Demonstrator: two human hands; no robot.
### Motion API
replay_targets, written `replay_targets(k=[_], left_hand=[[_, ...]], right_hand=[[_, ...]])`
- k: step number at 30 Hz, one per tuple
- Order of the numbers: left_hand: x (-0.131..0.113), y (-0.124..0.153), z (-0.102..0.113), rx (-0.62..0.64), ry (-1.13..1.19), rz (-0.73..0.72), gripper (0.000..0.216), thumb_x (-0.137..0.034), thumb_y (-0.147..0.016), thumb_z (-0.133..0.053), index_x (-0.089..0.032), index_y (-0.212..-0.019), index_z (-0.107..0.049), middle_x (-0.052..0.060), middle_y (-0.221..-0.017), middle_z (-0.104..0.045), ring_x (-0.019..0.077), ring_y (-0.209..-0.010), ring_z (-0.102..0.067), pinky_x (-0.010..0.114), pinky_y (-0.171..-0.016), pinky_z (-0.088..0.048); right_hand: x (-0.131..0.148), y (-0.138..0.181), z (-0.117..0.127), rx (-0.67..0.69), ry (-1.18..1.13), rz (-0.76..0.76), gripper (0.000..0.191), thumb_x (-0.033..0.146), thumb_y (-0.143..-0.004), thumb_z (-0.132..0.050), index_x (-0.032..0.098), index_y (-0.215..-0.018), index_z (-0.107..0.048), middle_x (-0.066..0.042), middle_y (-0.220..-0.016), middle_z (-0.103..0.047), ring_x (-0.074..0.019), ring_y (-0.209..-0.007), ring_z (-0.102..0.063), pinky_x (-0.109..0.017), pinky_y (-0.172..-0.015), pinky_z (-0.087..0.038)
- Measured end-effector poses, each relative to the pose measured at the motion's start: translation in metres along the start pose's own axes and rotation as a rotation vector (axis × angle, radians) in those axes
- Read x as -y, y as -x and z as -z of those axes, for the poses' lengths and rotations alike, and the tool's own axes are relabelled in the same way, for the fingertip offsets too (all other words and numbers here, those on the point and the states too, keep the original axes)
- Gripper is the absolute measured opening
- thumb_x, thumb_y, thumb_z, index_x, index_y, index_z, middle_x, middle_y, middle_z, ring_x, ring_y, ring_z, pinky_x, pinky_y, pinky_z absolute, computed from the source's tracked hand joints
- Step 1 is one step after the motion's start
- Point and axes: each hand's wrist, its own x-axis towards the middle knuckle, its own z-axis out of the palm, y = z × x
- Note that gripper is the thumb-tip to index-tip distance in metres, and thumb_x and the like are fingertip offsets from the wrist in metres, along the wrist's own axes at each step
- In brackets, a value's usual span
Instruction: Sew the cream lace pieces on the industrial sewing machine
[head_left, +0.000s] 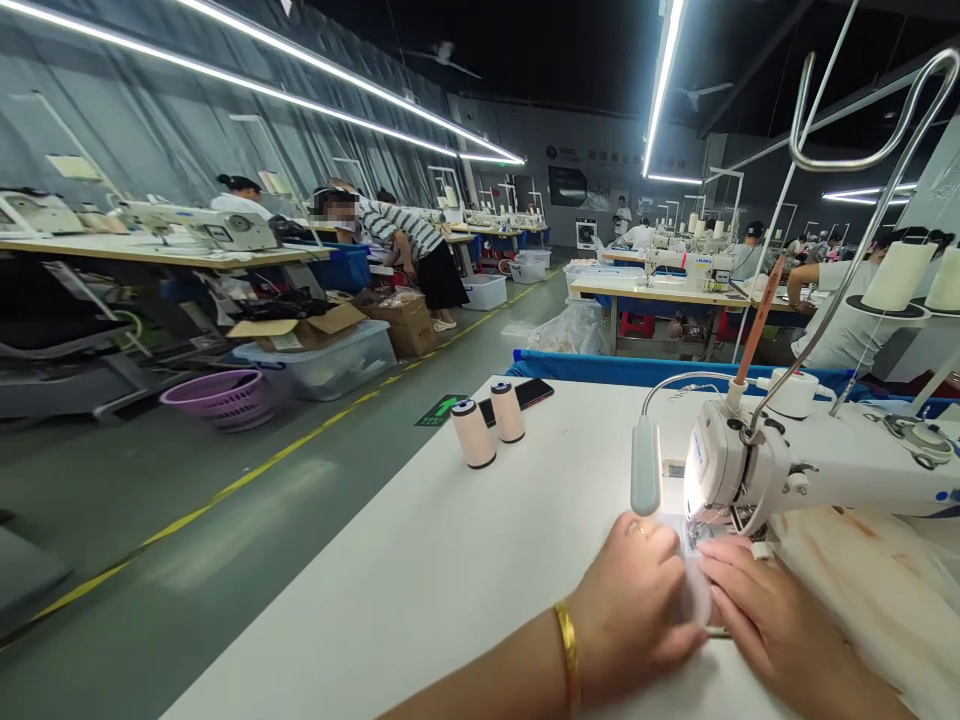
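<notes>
At the needle area of a white sewing machine (739, 450), both of my hands are on a small piece of thin white fabric (696, 590). My left hand (637, 590), with a gold bangle (568, 645) at the wrist, has its fingers curled closed at the fabric's left side. My right hand (780, 610) lies on the right side, fingers stretched out and nearly flat. The needle and presser foot are partly hidden by the fingertips. A grey lamp (645, 468) lights the spot. Sheer pale fabric (870, 590) lies heaped beside my right hand.
Two pale thread spools (474, 435) stand by a dark phone (525, 397) on the white table (375, 570). A metal thread guide (874, 165) rises at right near large thread cones (900, 275). Across the aisle are a purple basket (221, 405), boxes and a person in stripes (409, 235).
</notes>
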Motion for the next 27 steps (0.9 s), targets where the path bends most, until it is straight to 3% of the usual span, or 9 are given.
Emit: replay_targets(k=[3,6,10,13,17,23,27], left_hand=[[-0.002,0.005,-0.002,0.050,0.079,-0.049,0.048,-0.063,-0.078,-0.085,-0.021,-0.086,-0.063,0.003,-0.094,-0.068,0.0234,-0.083,-0.059,0.041,-0.080,-0.047],[-0.002,0.006,0.001,0.067,0.099,-0.037,0.045,-0.061,-0.081,-0.084,-0.022,-0.092,-0.064,0.003,-0.096,-0.070,0.0228,-0.082,-0.059,0.039,-0.076,-0.045],[0.000,0.005,0.003,0.064,0.116,-0.001,0.038,-0.055,-0.087,-0.081,-0.021,-0.088,-0.065,0.003,-0.090,-0.069,0.0204,-0.078,-0.059,0.037,-0.073,-0.044],[0.000,0.005,0.000,0.027,0.084,0.019,0.032,-0.044,-0.091,-0.079,-0.019,-0.077,-0.064,0.003,-0.084,-0.066,0.0200,-0.076,-0.058,0.037,-0.072,-0.044],[0.001,0.003,-0.003,-0.038,0.135,-0.027,0.027,-0.035,-0.092,-0.078,-0.018,-0.075,-0.065,0.005,-0.099,-0.071,0.0230,-0.091,-0.062,0.039,-0.083,-0.047],[0.003,0.003,-0.008,-0.036,0.207,-0.054,0.005,-0.024,-0.092,-0.073,-0.020,-0.092,-0.070,0.002,-0.095,-0.074,0.0220,-0.088,-0.064,0.042,-0.088,-0.046],[0.003,0.005,-0.013,-0.110,0.205,-0.077,0.007,-0.023,-0.093,-0.071,-0.023,-0.100,-0.073,0.002,-0.104,-0.075,0.0229,-0.092,-0.063,0.044,-0.091,-0.044]], right_hand=[[0.005,-0.006,0.002,-0.010,-0.028,0.052,0.043,0.014,-0.103,-0.049,0.023,-0.145,-0.054,-0.011,-0.135,-0.073,-0.0267,-0.123,-0.071,-0.041,-0.100,-0.062],[0.008,-0.011,0.004,0.065,-0.061,0.043,0.044,0.010,-0.101,-0.045,0.023,-0.143,-0.054,-0.010,-0.121,-0.076,-0.0256,-0.110,-0.074,-0.039,-0.090,-0.065],[0.007,-0.009,0.006,0.195,-0.076,-0.046,0.035,0.008,-0.099,-0.043,0.026,-0.119,-0.064,-0.007,-0.103,-0.073,-0.0269,-0.096,-0.070,-0.043,-0.082,-0.063],[0.005,-0.006,0.009,0.294,-0.084,-0.101,0.032,0.007,-0.100,-0.044,0.027,-0.113,-0.066,-0.006,-0.106,-0.070,-0.0267,-0.097,-0.066,-0.043,-0.083,-0.059],[0.004,-0.006,0.014,0.286,-0.096,-0.083,0.032,0.007,-0.101,-0.047,0.026,-0.118,-0.067,-0.008,-0.118,-0.070,-0.0271,-0.105,-0.063,-0.042,-0.088,-0.057],[0.006,-0.010,0.019,0.283,-0.116,-0.096,0.033,0.004,-0.098,-0.048,0.026,-0.113,-0.067,-0.006,-0.109,-0.072,-0.0252,-0.100,-0.065,-0.038,-0.084,-0.055],[0.007,-0.009,0.018,0.261,-0.106,-0.088,0.029,0.006,-0.099,-0.050,0.026,-0.108,-0.068,-0.006,-0.107,-0.072,-0.0250,-0.098,-0.065,-0.038,-0.085,-0.055]])
